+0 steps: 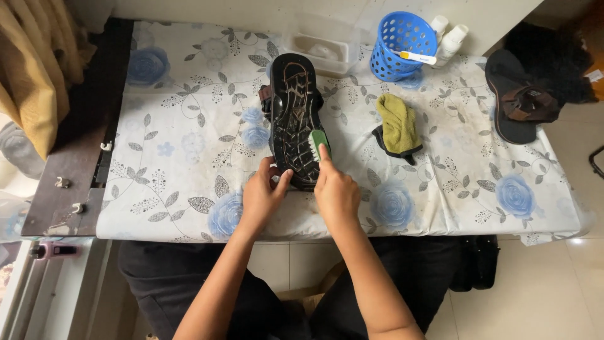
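A black sandal (294, 107) lies sole up on the flowered tablecloth (182, 145), its toe pointing away from me. My left hand (262, 195) grips the near end of the sandal's sole. My right hand (335, 189) holds a small green brush (316, 144) with white bristles pressed against the sole's right edge.
An olive and black cloth (396, 128) lies right of the sandal. A blue perforated basket (401, 45) with a toothbrush, white bottles (450, 39) and a clear tub (321, 50) stand at the back. A second sandal (519, 97) lies upright at the far right. Curtain (31, 69) on the left.
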